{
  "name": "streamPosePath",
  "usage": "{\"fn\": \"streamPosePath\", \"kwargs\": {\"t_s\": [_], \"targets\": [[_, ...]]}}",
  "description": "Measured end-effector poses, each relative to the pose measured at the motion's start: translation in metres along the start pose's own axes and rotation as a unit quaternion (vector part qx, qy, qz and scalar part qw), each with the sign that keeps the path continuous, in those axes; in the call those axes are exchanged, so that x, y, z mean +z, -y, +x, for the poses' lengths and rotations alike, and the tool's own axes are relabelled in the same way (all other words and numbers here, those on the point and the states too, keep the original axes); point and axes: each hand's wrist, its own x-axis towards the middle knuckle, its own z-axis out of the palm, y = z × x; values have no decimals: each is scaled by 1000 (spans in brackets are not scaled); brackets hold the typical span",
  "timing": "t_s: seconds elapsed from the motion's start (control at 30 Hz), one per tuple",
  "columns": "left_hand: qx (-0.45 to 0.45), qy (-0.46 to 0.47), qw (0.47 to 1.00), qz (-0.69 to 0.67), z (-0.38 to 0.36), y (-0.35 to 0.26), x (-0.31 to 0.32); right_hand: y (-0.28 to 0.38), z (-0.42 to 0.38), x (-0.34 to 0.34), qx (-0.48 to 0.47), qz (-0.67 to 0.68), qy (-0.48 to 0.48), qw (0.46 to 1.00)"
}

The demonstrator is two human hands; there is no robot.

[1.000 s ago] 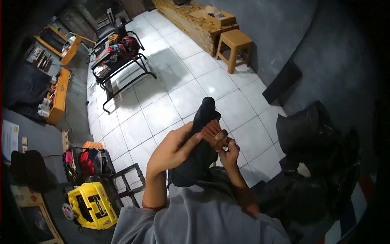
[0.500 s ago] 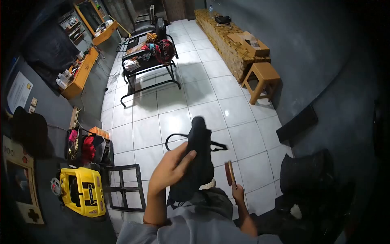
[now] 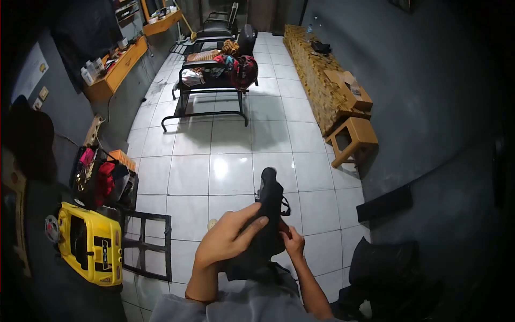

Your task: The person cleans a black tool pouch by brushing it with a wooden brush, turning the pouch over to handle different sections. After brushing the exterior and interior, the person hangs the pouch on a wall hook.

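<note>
My left hand (image 3: 229,236) is closed around a long, dark black item (image 3: 268,214) in front of my body. Its narrow end points away from me, and a thin black strap loops off its right side; I cannot tell its kind. My right hand (image 3: 294,244) grips a brush (image 3: 284,227) with a reddish-brown body. Most of the brush is hidden behind the black item's right side, and it overlaps that edge in this view.
A black-framed chair (image 3: 214,80) piled with cloths stands ahead on the tiled floor (image 3: 225,172). A brown stool (image 3: 354,137) and a long patterned bench (image 3: 316,80) line the right wall. To the left are a yellow toy car (image 3: 96,244), a black frame (image 3: 147,244) and a bin of clothes.
The brush in my right hand has moved up and left, from apart from the black item to its right side. The camera view has shifted, and the left hand keeps its hold.
</note>
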Motion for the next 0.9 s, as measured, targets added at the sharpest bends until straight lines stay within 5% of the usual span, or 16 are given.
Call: {"fn": "streamPosePath", "kwargs": {"t_s": [0.1, 0.17, 0.27, 0.33, 0.37, 0.47, 0.53, 0.67, 0.7, 0.73, 0.83, 0.87, 0.9], "targets": [[16, 17, 999, -43, 15, 7, -30, -70, -31, 29, 154, -263, 192, 933], [-7, 37, 998, -52, 27, 7, -57, -93, -48, 31, 249, -308, 263, 879], [8, 32, 999, -24, 42, 22, -89, -108, -62, 48, 280, -274, 167, 905], [20, 24, 999, 16, 51, 37, -99, -93, -36, 59, 343, -19, 79, 936], [20, 22, 999, 40, 54, 44, -102, -22, -3, 47, 390, 153, 51, 906], [21, 10, 997, 71, 64, 61, -111, 109, 57, 32, 281, 460, -7, 843], [-10, 36, 995, 90, 71, 64, -121, 183, 85, 27, 145, 478, 33, 865], [7, 1, 993, 120, 82, 63, -141, 220, 114, 62, 197, 433, 82, 876], [20, -14, 997, 77, 87, 65, -151, 191, 122, 95, -46, 198, -37, 978], [31, -30, 999, 33, 93, 68, -165, 172, 117, 96, 160, 464, 78, 868], [41, 1, 999, -22, 96, 59, -194, 86, 109, 139, 135, 147, 144, 969], [65, 17, 997, -26, 97, 57, -197, 70, 103, 142, 116, -17, 156, 981], [62, 5, 997, -50, 98, 55, -194, 56, 98, 144, 228, -125, 221, 940]]}}
